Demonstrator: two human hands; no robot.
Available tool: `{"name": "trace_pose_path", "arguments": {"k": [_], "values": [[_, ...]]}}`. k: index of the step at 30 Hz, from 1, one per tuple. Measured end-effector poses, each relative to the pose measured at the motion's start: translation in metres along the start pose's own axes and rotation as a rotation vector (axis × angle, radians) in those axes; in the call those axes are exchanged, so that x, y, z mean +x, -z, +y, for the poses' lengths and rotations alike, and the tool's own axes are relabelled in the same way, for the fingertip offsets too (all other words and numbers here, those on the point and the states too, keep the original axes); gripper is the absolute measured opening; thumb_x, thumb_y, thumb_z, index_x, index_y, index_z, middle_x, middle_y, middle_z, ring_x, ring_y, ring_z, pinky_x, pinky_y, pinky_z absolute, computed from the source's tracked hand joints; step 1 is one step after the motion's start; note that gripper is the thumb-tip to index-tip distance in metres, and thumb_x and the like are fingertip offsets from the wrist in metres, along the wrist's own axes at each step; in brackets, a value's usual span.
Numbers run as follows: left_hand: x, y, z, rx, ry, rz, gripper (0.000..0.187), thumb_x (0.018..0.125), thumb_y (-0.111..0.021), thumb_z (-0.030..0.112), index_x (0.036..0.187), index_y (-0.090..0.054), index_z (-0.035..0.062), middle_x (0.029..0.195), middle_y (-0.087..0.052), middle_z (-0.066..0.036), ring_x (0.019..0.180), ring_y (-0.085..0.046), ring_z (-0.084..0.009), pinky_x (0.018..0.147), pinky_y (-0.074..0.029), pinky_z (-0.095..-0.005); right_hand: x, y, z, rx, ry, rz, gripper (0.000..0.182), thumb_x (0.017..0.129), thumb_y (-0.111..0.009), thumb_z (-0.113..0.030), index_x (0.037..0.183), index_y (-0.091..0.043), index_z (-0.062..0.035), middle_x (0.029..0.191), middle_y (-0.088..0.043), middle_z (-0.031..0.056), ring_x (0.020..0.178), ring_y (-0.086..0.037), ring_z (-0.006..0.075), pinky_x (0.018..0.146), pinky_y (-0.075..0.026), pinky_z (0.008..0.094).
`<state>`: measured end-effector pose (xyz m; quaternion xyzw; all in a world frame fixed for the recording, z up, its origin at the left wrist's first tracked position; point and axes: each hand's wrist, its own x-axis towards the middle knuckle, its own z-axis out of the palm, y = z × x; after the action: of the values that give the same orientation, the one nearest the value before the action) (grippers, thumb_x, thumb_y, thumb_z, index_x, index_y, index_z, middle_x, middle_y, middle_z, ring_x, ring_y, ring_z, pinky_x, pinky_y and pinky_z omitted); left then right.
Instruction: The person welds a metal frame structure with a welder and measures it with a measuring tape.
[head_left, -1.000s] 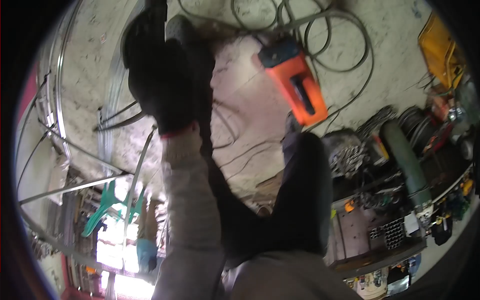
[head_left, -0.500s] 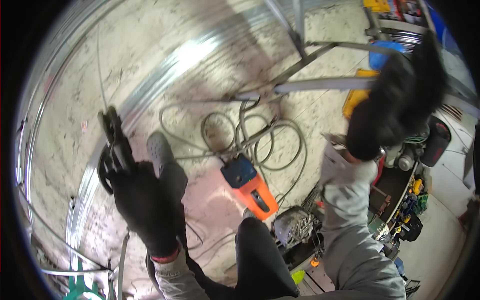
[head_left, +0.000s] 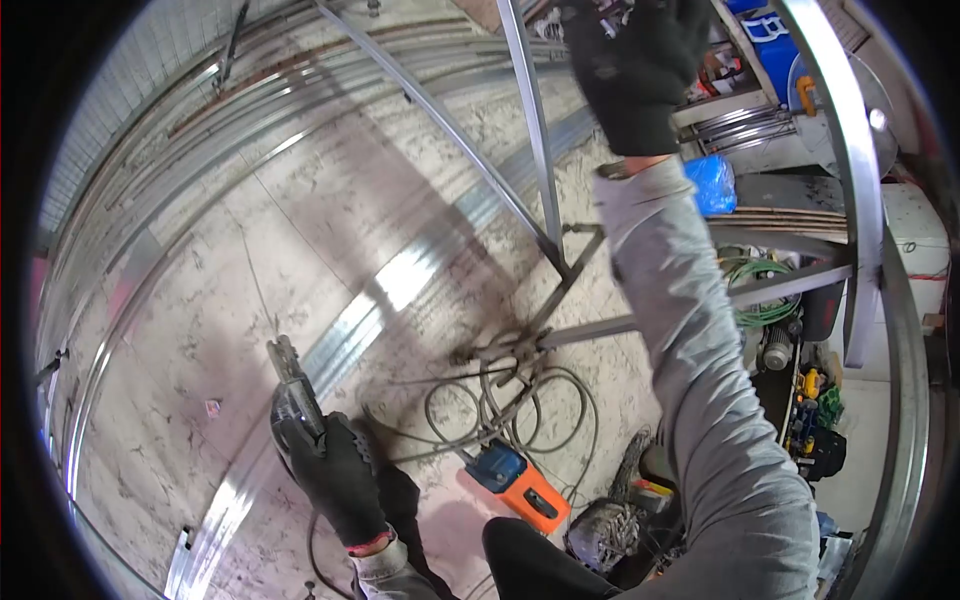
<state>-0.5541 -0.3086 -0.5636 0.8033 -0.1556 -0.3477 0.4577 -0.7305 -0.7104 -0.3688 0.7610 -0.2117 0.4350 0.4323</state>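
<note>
My left hand (head_left: 335,480), in a black glove, is closed round a dark welding electrode holder (head_left: 297,385). From its jaws a thin welding rod (head_left: 260,290) points up and away over the floor. My right hand (head_left: 640,85), also gloved in black, is raised at the top of the view. Its thumb and fingers stand apart with nothing visible between them, though the fingertips run to the frame's edge. Beside and below it, the welded frame of square metal tubes (head_left: 535,130) rises from the floor.
An orange and blue welding machine (head_left: 530,500) sits near my knees, with coiled cable (head_left: 570,400) behind it. Long metal profiles (head_left: 340,330) lie across the floor. A curved metal tube (head_left: 862,180) stands at the right. Beyond are a blue bag (head_left: 712,185), green hose (head_left: 765,295) and tools.
My right hand has swung up and left, away from the right-hand side. The left hand still grips the electrode holder, now lower in view, and the camera has tilted upward.
</note>
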Motion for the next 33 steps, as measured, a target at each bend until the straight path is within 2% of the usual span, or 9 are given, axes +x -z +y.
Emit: {"name": "trace_pose_path", "arguments": {"k": [2, 8, 15, 19, 21, 23, 26, 28, 33], "values": [[0.019, -0.001, 0.014, -0.058, 0.041, -0.044, 0.045, 0.094, -0.064, 0.004, 0.136, -0.056, -0.0066, 0.118, -0.066, -0.015, 0.096, -0.065, -0.0205, 0.083, -0.053, -0.0363, 0.042, -0.004, 0.027, -0.206, 0.084, -0.026, 0.069, 0.078, -0.081, -0.02, 0.142, -0.059, -0.0083, 0.142, -0.059, 0.024, 0.135, -0.051, 0.049, 0.114, -0.039, 0.0583], [0.073, -0.003, 0.015, 0.074, 0.079, -0.067, 0.059, 0.098, -0.07, 0.022, 0.146, -0.049, -0.0065, 0.093, -0.066, -0.011, 0.079, -0.06, -0.014, 0.068, -0.051, -0.0315, 0.16, -0.026, 0.13, -0.518, 0.095, -0.216, 0.066, 0.09, -0.071, -0.034, 0.145, -0.053, -0.0025, 0.144, -0.057, 0.0259, 0.136, -0.05, 0.0456, 0.117, -0.036, 0.0528], [0.131, -0.024, 0.013, 0.149, -0.024, -0.025, 0.056, 0.1, -0.064, 0.024, 0.145, -0.052, -0.0064, 0.12, -0.068, -0.031, 0.105, -0.068, -0.0441, 0.089, -0.053, -0.0488, 0.208, -0.082, 0.218, -0.006, -0.397, -1.011, 0.08, 0.097, -0.063, -0.061, 0.15, -0.053, -0.0013, 0.152, -0.055, 0.0208, 0.14, -0.052, 0.0309, 0.118, -0.036, 0.0388], [0.151, -0.033, -0.02, 0.031, 0.151, -0.102, 0.064, 0.1, -0.067, 0.022, 0.15, -0.044, -0.0104, 0.141, -0.057, -0.034, 0.13, -0.057, -0.0395, 0.106, -0.046, -0.0463, 0.181, -0.078, 0.246, -0.053, 0.106, -1.03, 0.049, 0.102, -0.051, -0.006, 0.148, -0.061, -0.0194, 0.162, -0.041, 0.0174, 0.149, -0.042, 0.0314, 0.122, -0.033, 0.0383], [0.148, -0.019, 0.006, -0.169, 0.368, -0.218, 0.042, 0.097, -0.069, 0.017, 0.133, -0.059, -0.0028, 0.133, -0.062, -0.032, 0.122, -0.062, -0.039, 0.098, -0.05, -0.0511, 0.175, -0.079, 0.254, -0.001, 0.176, -0.988, 0.048, 0.102, -0.052, -0.007, 0.147, -0.061, -0.0189, 0.159, -0.045, 0.0156, 0.145, -0.046, 0.0321, 0.119, -0.038, 0.0396], [0.139, 0.002, -0.016, 0.686, -0.613, -0.19, 0.018, 0.092, -0.069, 0.009, 0.11, -0.066, 0.0078, 0.117, -0.062, -0.031, 0.108, -0.06, -0.0509, 0.087, -0.051, -0.0581, 0.175, -0.081, 0.244, -0.03, 0.159, -0.978, 0.047, 0.099, -0.055, -0.006, 0.144, -0.062, -0.0174, 0.154, -0.052, 0.0144, 0.139, -0.053, 0.0338, 0.114, -0.044, 0.0404], [0.12, 0.036, 0.088, 0.22, 0.039, -0.261, 0.016, 0.09, -0.073, 0.013, 0.103, -0.066, 0.0079, 0.106, -0.067, -0.022, 0.098, -0.067, -0.0384, 0.078, -0.054, -0.0496, 0.185, -0.08, 0.228, -0.171, 0.107, -0.878, 0.04, 0.098, -0.066, -0.022, 0.137, -0.067, -0.0145, 0.147, -0.058, 0.0174, 0.135, -0.056, 0.0355, 0.11, -0.047, 0.042], [0.122, 0.062, 0.051, 0.511, -0.547, -0.178, 0.019, 0.09, -0.074, 0.015, 0.106, -0.065, 0.008, 0.081, -0.068, -0.014, 0.07, -0.068, -0.0267, 0.061, -0.053, -0.0381, 0.2, -0.078, 0.193, -0.108, -0.198, -0.801, 0.05, 0.092, -0.076, -0.039, 0.133, -0.069, -0.0122, 0.14, -0.062, 0.0205, 0.131, -0.058, 0.0388, 0.107, -0.048, 0.0452], [0.097, 0.139, 0.132, 0.56, -0.371, -0.296, 0.045, 0.088, -0.072, 0.022, 0.132, -0.067, 0.0124, 0.122, -0.069, -0.016, 0.119, -0.065, -0.035, 0.096, -0.057, -0.0448, 0.196, -0.073, 0.188, -0.139, -0.139, -0.672, 0.063, 0.093, -0.072, -0.045, 0.146, -0.058, -0.0141, 0.141, -0.059, 0.0234, 0.133, -0.053, 0.0458, 0.11, -0.04, 0.0564]]}}
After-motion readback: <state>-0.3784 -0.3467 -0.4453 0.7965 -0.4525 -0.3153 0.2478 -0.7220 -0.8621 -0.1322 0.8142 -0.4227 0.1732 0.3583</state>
